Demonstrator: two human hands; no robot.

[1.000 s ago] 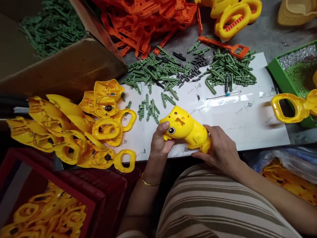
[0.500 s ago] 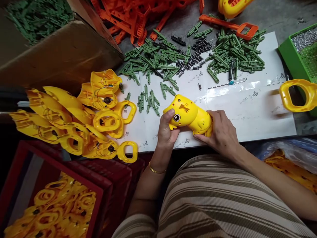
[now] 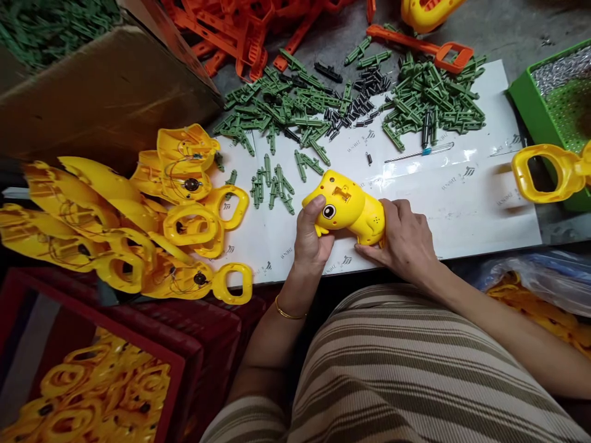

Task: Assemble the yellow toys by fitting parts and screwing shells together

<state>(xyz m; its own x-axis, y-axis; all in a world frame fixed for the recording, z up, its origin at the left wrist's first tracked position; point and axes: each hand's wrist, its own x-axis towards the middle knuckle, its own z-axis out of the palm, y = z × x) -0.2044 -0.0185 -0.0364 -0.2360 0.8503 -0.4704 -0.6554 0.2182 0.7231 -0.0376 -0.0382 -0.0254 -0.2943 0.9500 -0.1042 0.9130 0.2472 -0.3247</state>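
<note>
A yellow plastic animal-shaped toy [image 3: 353,209] with a printed eye lies sideways between both hands, just above the front of the white-covered table. My left hand [image 3: 311,237] wraps its head end, the thumb pressed beside the eye. Around the other end, near a patch of small holes, my right hand [image 3: 406,237] is closed; its fingers hide that end. A rectangular slot shows on the toy's upper face. Behind it, small green plastic pieces [image 3: 277,184] and one dark spring [image 3: 369,159] lie on the white sheet [image 3: 489,215].
Open yellow shells with wires [image 3: 184,154] are heaped at left, beside a cardboard box [image 3: 106,92]. A red crate [image 3: 184,369] of yellow parts stands below. Orange parts [image 3: 252,37] lie at the back. A blue-collared thin tool [image 3: 425,151] and green bin [image 3: 530,104] are at right.
The view has shifted slightly, so the surroundings sit a little further left. Both hands keep their hold on the toy, and the right hand has come slightly closer to the left along it.
</note>
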